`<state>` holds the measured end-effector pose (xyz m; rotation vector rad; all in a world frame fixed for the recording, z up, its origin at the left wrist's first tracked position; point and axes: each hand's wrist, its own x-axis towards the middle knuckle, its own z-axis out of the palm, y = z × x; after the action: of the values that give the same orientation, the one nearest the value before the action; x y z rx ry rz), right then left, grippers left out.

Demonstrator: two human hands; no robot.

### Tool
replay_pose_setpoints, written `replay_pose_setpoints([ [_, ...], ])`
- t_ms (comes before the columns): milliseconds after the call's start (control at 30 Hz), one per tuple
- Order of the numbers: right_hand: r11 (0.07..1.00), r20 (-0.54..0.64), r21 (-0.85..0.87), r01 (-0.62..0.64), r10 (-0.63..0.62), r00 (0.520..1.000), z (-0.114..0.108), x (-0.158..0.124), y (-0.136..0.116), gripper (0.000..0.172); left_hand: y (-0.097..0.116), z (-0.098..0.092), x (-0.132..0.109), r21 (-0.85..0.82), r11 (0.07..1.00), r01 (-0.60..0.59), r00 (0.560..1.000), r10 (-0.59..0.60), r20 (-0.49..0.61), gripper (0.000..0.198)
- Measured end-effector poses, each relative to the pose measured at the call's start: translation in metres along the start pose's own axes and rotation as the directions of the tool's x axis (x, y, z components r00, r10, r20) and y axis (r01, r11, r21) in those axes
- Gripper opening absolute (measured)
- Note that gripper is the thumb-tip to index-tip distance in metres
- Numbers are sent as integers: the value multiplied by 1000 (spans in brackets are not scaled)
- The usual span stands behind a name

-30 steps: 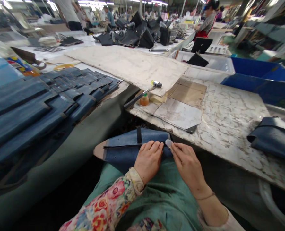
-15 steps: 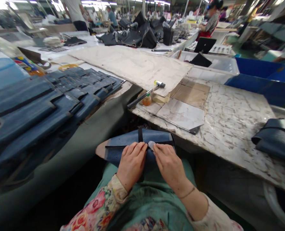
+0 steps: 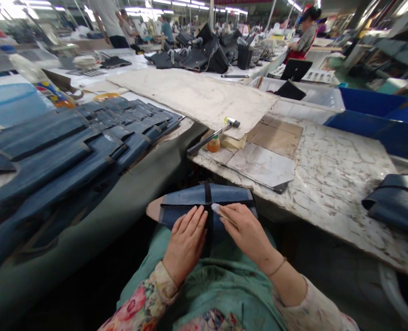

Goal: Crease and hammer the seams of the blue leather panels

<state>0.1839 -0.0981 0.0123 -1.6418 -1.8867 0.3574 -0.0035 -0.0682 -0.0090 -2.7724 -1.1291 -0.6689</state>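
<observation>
Across my lap lies a blue leather-like bag piece with black strips crossing on it and a pale left end. My left hand rests flat on it, fingers extended together just left of the crossing. Between the fingers of my right hand is a small flat tool with a whitish tip, which points at the crossing of the strips. Whether the tip touches the piece I cannot tell. My right palm and part of the handle are hidden from view.
Overlapping blue pieces cover the left table. A hammer and a small orange-filled bottle lie ahead by cardboard. At right are a folded blue piece, a white bin and a blue bin.
My left hand has shifted a little down and flattened, apart from the right. More of the tool shows in my right hand. The whole view has shifted slightly.
</observation>
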Motion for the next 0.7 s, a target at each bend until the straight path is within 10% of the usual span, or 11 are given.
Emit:
replay_pose_setpoints([
  [333,997,192,-43,64,-54,980,-18,23,4,23,1,-5,26,-40,989,145,989,-146,-11,24],
  [700,969,351,-161,187,-121,929,-28,37,1,23,-6,-4,27,-23,1000,5,1000,-4,27,24],
])
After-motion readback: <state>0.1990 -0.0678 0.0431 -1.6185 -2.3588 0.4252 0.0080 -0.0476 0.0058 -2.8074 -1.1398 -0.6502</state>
